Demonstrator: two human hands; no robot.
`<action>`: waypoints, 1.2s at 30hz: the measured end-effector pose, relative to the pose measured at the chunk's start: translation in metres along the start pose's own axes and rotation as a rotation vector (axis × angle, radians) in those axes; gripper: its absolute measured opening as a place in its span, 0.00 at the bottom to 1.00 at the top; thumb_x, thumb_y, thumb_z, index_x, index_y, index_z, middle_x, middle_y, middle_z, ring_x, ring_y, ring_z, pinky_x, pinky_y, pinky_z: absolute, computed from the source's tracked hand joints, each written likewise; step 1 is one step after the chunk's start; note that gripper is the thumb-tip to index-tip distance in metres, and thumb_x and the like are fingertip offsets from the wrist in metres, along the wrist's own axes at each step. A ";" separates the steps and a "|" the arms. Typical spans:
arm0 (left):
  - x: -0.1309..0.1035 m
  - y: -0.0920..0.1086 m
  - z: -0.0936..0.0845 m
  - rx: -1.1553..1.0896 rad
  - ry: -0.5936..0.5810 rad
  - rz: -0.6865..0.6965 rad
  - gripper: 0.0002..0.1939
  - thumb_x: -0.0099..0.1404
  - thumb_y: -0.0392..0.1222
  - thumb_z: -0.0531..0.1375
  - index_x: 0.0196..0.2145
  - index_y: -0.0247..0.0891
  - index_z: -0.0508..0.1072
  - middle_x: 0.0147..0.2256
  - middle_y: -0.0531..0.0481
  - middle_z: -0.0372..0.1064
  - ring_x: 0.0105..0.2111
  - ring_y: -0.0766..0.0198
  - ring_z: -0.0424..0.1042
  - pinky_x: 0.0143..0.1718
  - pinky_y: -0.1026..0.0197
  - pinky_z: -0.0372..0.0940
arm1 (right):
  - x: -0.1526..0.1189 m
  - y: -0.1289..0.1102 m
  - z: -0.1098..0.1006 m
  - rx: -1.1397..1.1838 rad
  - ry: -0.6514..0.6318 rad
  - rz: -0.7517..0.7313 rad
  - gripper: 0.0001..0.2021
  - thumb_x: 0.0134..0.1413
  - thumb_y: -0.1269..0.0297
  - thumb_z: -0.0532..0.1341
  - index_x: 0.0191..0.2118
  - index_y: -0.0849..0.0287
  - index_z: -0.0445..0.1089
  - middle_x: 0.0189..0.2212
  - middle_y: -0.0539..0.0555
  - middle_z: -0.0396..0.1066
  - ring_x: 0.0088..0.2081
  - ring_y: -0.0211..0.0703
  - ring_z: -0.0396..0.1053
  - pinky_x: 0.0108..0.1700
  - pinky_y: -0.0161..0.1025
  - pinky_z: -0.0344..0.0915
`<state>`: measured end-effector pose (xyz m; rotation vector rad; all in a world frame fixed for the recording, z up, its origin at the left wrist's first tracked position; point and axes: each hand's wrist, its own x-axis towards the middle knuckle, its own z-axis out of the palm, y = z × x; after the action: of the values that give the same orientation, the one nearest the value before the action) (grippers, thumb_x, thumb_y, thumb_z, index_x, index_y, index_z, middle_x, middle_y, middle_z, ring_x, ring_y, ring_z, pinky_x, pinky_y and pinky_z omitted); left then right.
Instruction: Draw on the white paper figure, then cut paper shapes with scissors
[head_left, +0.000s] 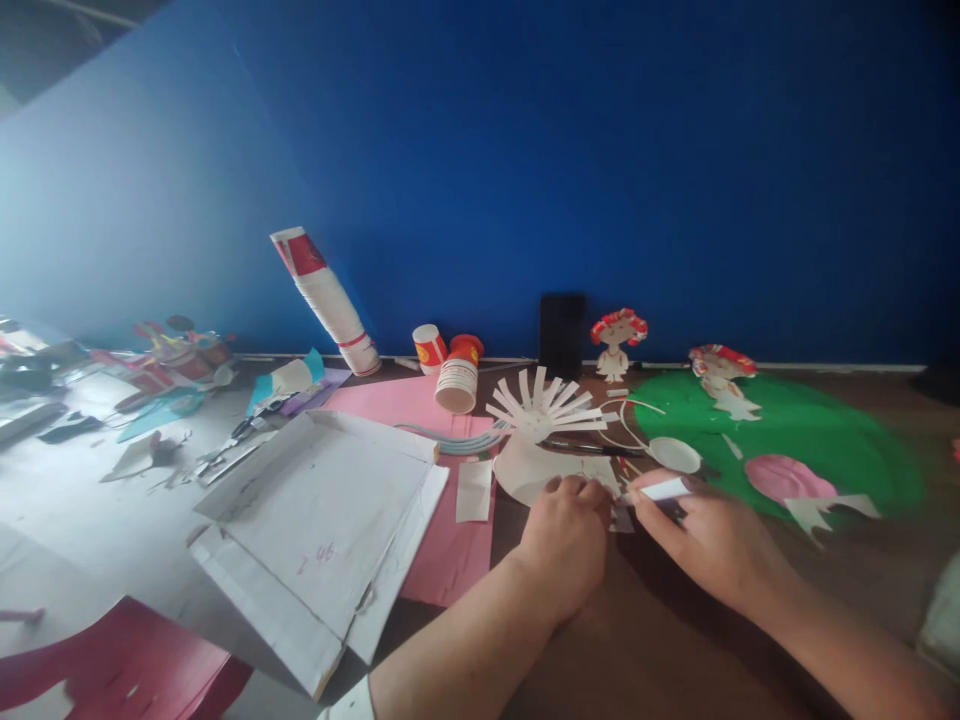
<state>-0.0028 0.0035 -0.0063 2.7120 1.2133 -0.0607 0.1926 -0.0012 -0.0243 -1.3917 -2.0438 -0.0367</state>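
At the lower left corner, a pink chair (pixel 127 665) is seen in front of a grey table (pixel 45 540). A jumble of red and white craft pieces (pixel 176 362) is gathered near that table's back edge. Further right, a shallow white box (pixel 322 490) is set at an angle, overlapping a pink sheet (pixel 454 560); "46" is handwritten in it in reddish ink, with a fainter mark before it, perhaps a 2.

Along the back edge of the brown table (pixel 645 650), a tall stack of paper cups (pixel 330 300) is leaned towards the blue wall (pixel 487 180). Shorter cups (pixel 456 385) are grouped beside it; their red and yellow print cannot be read, and no brand can be made out. A fringed paper piece (pixel 535 418) is placed behind a rounded white paper (pixel 529 475), well in from the back edge.

The white paper's near side is pressed by the left hand (pixel 566 545), its fingers bunched; whether anything is pinched cannot be told. Just beside it, a white stick (pixel 666 488), possibly a pen, is held narrowly in the right hand (pixel 716 545). Close work on the paper appears to be under way; steady pressure and a controlled grip seem called for.

Behind and to the right, two curly-topped paper figures (pixel 615 345) are seen, one at a green mat (pixel 840 425).
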 end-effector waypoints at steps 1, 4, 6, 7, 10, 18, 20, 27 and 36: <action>0.000 0.000 0.000 0.001 -0.001 -0.002 0.14 0.72 0.38 0.57 0.51 0.33 0.78 0.56 0.41 0.72 0.55 0.51 0.69 0.58 0.52 0.67 | 0.000 0.000 0.000 -0.008 0.006 -0.005 0.14 0.66 0.58 0.55 0.34 0.51 0.77 0.29 0.50 0.85 0.29 0.50 0.84 0.30 0.40 0.73; 0.001 -0.001 0.000 0.006 0.007 -0.004 0.15 0.72 0.37 0.56 0.52 0.33 0.77 0.56 0.41 0.72 0.55 0.51 0.69 0.58 0.52 0.67 | 0.000 0.001 0.000 -0.016 0.014 -0.015 0.14 0.66 0.59 0.55 0.34 0.51 0.77 0.28 0.50 0.85 0.29 0.50 0.83 0.30 0.40 0.73; 0.001 -0.001 0.000 0.003 0.009 0.000 0.14 0.72 0.37 0.57 0.51 0.34 0.77 0.55 0.42 0.72 0.55 0.51 0.69 0.58 0.52 0.67 | -0.001 0.001 0.000 -0.022 0.022 -0.022 0.14 0.66 0.59 0.55 0.34 0.51 0.77 0.29 0.50 0.85 0.30 0.51 0.84 0.30 0.40 0.73; 0.001 -0.001 0.000 0.002 0.003 0.003 0.14 0.72 0.37 0.57 0.51 0.34 0.77 0.55 0.42 0.72 0.55 0.51 0.69 0.59 0.52 0.67 | -0.001 0.001 0.000 -0.028 0.027 -0.027 0.14 0.66 0.59 0.55 0.34 0.51 0.77 0.29 0.50 0.85 0.30 0.51 0.84 0.31 0.40 0.73; 0.001 0.000 0.001 0.009 -0.005 0.006 0.14 0.72 0.38 0.57 0.51 0.33 0.77 0.56 0.41 0.72 0.55 0.51 0.69 0.59 0.52 0.66 | -0.001 0.001 0.001 -0.051 0.022 -0.039 0.14 0.67 0.60 0.55 0.34 0.52 0.77 0.28 0.51 0.85 0.29 0.51 0.84 0.30 0.40 0.72; 0.001 -0.001 0.002 0.025 -0.004 0.019 0.15 0.72 0.39 0.57 0.52 0.33 0.77 0.56 0.41 0.71 0.55 0.51 0.68 0.59 0.52 0.66 | 0.000 0.001 -0.001 -0.114 -0.003 0.001 0.16 0.66 0.58 0.55 0.31 0.52 0.77 0.23 0.51 0.82 0.24 0.53 0.82 0.24 0.41 0.68; 0.001 -0.001 0.002 0.024 0.001 0.014 0.15 0.72 0.38 0.57 0.52 0.33 0.77 0.57 0.41 0.71 0.55 0.51 0.68 0.58 0.53 0.66 | -0.001 0.001 -0.001 -0.113 0.004 0.009 0.16 0.66 0.58 0.55 0.32 0.52 0.78 0.23 0.51 0.83 0.25 0.53 0.82 0.25 0.42 0.68; 0.000 -0.001 0.000 0.019 0.018 0.009 0.14 0.72 0.37 0.57 0.50 0.34 0.78 0.56 0.41 0.72 0.54 0.52 0.69 0.58 0.53 0.67 | -0.002 0.004 0.003 -0.040 0.021 0.000 0.15 0.67 0.57 0.55 0.34 0.50 0.78 0.28 0.50 0.85 0.30 0.53 0.84 0.30 0.42 0.73; 0.001 -0.002 0.004 0.036 0.036 0.023 0.13 0.73 0.38 0.56 0.49 0.34 0.77 0.54 0.41 0.72 0.52 0.52 0.69 0.57 0.52 0.67 | -0.008 0.015 0.011 0.036 0.031 0.060 0.14 0.67 0.55 0.57 0.36 0.50 0.78 0.33 0.51 0.85 0.34 0.51 0.84 0.36 0.42 0.74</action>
<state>-0.0032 0.0045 -0.0110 2.7693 1.2014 -0.0308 0.2012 0.0028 -0.0424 -1.4207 -1.9671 0.0039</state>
